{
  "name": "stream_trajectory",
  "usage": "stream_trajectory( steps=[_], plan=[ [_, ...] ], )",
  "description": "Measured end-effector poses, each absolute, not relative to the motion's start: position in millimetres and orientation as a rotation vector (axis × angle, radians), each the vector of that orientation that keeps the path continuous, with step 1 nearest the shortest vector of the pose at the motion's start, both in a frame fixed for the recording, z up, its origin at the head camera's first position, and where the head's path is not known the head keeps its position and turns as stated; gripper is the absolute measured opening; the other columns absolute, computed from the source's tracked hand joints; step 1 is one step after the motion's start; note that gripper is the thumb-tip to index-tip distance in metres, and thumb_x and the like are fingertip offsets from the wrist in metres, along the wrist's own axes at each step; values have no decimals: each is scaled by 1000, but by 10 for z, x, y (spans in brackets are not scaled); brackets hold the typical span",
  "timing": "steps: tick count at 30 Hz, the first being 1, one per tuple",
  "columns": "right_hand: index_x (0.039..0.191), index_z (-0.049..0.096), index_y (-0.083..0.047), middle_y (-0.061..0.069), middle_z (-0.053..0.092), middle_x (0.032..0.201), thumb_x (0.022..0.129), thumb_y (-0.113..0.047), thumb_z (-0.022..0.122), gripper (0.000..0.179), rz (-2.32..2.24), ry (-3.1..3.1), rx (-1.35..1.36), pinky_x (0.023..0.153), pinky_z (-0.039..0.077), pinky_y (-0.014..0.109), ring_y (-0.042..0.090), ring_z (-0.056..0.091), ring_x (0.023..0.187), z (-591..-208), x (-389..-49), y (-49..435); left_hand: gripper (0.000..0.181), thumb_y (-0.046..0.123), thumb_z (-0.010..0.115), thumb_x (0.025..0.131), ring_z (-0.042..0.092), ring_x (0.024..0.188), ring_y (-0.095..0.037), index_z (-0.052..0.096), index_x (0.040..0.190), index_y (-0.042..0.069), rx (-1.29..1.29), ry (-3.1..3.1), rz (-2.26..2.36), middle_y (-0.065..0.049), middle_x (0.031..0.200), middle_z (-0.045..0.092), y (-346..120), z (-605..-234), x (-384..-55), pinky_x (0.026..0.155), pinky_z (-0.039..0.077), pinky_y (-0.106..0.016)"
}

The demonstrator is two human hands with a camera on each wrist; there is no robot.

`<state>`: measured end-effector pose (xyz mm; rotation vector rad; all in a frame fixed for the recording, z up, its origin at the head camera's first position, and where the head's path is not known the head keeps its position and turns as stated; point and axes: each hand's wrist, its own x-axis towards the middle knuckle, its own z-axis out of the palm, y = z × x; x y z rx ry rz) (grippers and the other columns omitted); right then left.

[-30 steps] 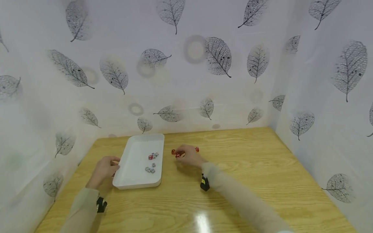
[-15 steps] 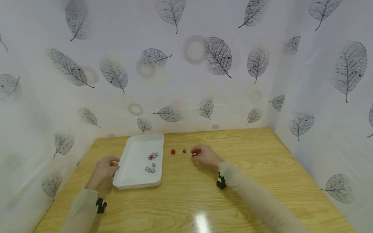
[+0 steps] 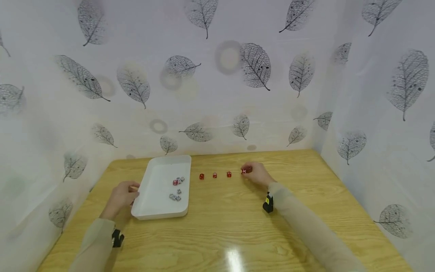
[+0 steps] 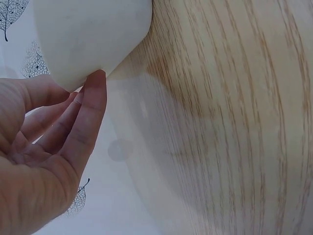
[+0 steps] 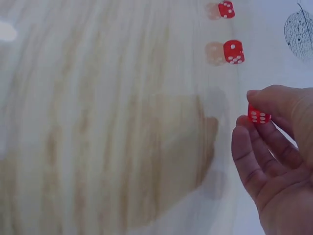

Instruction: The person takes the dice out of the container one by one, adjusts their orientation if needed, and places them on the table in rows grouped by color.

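From here I have the right hand (image 3: 258,174) pinching a red die (image 5: 259,116) between thumb and fingertips, right of three red dice (image 3: 215,175) rowed on the table (image 3: 217,219), and the left hand (image 3: 119,197) gripping the left edge of a tray (image 3: 154,189) of mostly pale dice (image 3: 179,192).

Glossy wood table (image 3: 217,234), smooth plastic tray (image 3: 156,200)

wood-grained tabletop (image 3: 217,215) (glossy) under a white tray (image 3: 153,200) and a row of three red dice (image 3: 215,175)
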<state>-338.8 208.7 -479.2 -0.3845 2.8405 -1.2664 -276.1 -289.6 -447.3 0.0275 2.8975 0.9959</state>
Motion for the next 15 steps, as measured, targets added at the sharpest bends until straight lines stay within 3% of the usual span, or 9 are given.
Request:
stream_trajectory(
  steps=[15],
  plan=[
    [111, 70, 2, 15, 71, 106, 85, 2, 67, 26, -1073, 2892, -471, 89, 55, 39, 26, 66, 97, -4830, -3498, 2066, 35, 5, 55, 94, 68, 79, -25, 56, 126, -10, 7, 2900, 975, -31, 108, 65, -2894, -4487, -2756, 62, 58, -34]
  ],
)
